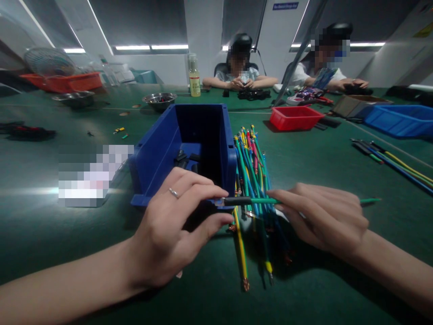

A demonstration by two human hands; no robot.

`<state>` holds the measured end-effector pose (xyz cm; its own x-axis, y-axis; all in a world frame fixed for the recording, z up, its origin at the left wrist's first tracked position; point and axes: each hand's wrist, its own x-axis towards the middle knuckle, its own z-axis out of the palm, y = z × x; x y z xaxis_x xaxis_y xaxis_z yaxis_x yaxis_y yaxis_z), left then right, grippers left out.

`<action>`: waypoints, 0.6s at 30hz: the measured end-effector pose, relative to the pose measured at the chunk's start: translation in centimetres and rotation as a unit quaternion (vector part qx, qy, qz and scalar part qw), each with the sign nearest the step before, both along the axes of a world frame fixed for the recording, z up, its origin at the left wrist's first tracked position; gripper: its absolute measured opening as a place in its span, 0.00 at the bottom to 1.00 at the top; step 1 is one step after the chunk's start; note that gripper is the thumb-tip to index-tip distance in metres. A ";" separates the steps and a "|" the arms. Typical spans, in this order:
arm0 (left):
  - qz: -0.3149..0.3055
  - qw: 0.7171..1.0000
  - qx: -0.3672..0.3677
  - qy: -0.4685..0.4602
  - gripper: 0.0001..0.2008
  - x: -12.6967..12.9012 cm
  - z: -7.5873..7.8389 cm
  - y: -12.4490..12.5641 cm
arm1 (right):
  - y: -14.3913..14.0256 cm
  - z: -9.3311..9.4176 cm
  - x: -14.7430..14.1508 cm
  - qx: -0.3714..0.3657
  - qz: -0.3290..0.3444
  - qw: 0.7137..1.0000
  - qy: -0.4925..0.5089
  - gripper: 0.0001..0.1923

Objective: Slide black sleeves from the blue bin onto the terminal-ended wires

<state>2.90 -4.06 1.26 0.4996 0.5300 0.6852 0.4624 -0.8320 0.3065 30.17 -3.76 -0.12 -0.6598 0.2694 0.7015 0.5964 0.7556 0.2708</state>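
My right hand [321, 216] is closed on a green wire [262, 201], held level above the bundle. Near its left end the wire carries a black sleeve [238, 201], with a metal terminal [220, 202] beyond it. My left hand [182, 221], with a ring on one finger, is at that terminal. Its thumb and index finger are apart, the index fingertip close to the metal; whether they touch I cannot tell. Below and behind lies a bundle of green, blue, yellow and red wires [252, 153]. A blue bin [149, 149] beside it has black sleeve pieces [181, 158] inside.
Beyond the bin are a metal bowl [159, 100] and a bottle [194, 79]. A red tray [296, 118], blue tray [401, 119] and more wires [399, 164] lie right. Two people sit across the green table [189, 293]. A blurred-out white item [96, 180] lies left.
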 end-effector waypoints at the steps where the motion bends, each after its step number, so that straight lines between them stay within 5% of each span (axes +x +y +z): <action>1: 0.000 1.000 -0.007 -0.006 0.06 0.1 0.1 0.0 | 0.1 0.0 0.0 0.003 0.000 1.000 0.006 0.05; 18: -0.025 0.999 -0.022 -0.011 0.06 0.3 -0.1 0.0 | 0.2 0.2 0.1 0.010 -0.002 1.000 0.007 0.08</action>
<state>3.24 -4.11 1.12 0.5104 0.5353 0.6730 0.4137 -0.8389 0.3536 30.27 -3.58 0.12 -0.6486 0.2584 0.7159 0.6036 0.7476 0.2770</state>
